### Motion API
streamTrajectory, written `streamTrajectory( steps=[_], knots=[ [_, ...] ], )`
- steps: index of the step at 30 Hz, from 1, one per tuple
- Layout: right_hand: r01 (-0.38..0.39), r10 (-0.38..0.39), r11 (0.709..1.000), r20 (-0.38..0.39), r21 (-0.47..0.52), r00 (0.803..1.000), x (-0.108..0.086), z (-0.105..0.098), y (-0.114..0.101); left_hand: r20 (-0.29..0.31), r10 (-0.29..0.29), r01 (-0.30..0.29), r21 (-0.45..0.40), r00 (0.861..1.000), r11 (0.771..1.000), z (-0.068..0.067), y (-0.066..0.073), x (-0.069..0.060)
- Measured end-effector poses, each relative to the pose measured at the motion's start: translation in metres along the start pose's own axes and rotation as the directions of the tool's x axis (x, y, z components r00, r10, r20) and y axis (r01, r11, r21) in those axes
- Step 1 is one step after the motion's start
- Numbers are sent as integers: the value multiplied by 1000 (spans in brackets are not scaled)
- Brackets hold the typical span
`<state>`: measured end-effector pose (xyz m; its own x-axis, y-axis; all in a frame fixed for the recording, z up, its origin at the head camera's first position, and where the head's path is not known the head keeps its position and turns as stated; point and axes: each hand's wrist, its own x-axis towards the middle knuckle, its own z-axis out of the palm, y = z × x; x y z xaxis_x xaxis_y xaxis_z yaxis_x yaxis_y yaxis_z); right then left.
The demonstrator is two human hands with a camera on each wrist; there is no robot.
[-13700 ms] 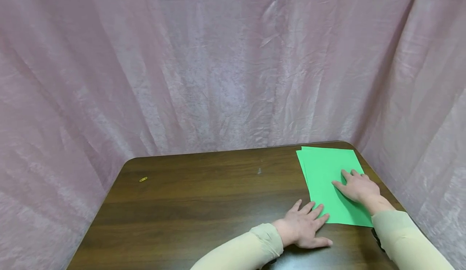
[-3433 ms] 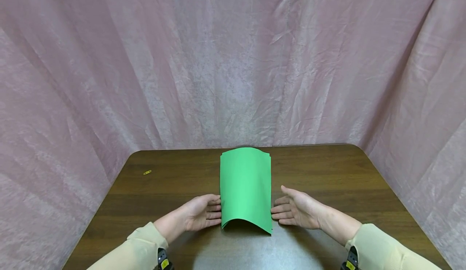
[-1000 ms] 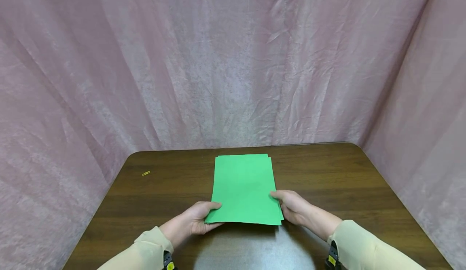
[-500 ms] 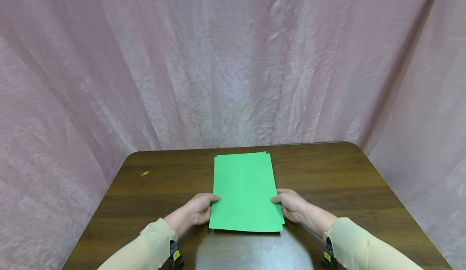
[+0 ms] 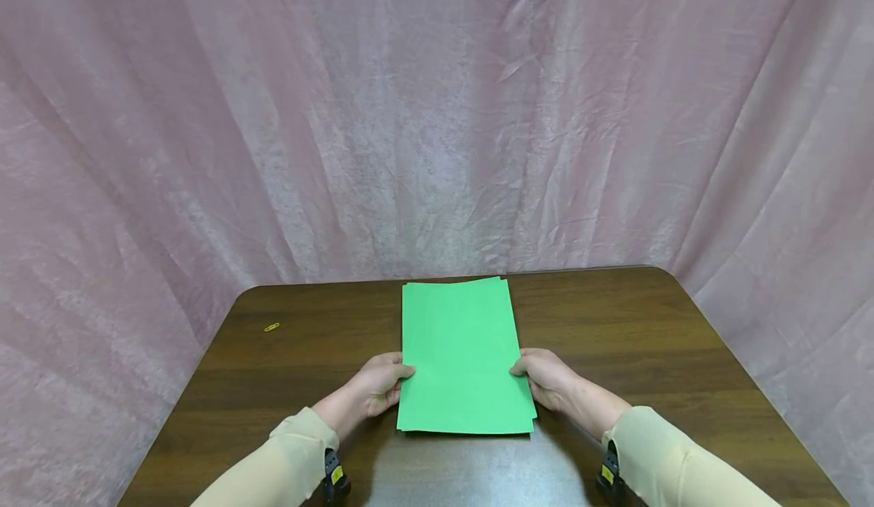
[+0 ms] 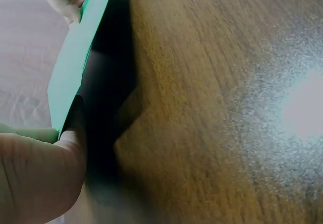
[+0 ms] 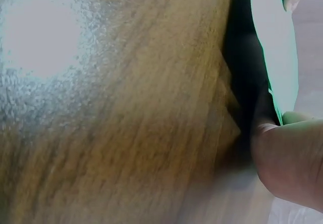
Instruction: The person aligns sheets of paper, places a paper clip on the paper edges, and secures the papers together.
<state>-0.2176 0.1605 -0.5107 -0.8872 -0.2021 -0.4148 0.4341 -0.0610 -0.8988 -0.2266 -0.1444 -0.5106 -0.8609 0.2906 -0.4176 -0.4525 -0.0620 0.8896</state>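
Slightly uneven sheets of green paper (image 5: 459, 347) are held over the middle of the table, their corners not lined up. My left hand (image 5: 377, 385) pinches the left edge, thumb on top and fingers underneath. On the opposite edge, my right hand (image 5: 549, 379) grips the paper the same way. In the left wrist view the green paper (image 6: 75, 57) is raised off the wood, with a dark shadow below it. The right wrist view also shows the paper (image 7: 276, 47) lifted, its near edge between thumb and fingers. How many sheets there are I cannot tell.
A yellow paper clip (image 5: 271, 326) lies on the far left of the brown wooden table (image 5: 307, 370). Pink velvety curtains (image 5: 437, 127) hang behind the table and along its sides. Light glares off the table's front.
Earlier the paper lay at the far right under my right hand; it then stood arched at the middle between both hands. Over the last second, both hands hold it and its far edge has risen slightly.
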Motion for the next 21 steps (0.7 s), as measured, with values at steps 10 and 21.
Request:
streamTrajectory(
  steps=[10,21],
  knots=[
    [60,-60,997,-19,-38,998,-3,-6,-11,21,121,-122,103,992,987,5,9,0],
    [136,-138,984,-1,-117,990,-7,-7,-37,-14,295,-289,163,955,943,14,26,-5]
  ],
)
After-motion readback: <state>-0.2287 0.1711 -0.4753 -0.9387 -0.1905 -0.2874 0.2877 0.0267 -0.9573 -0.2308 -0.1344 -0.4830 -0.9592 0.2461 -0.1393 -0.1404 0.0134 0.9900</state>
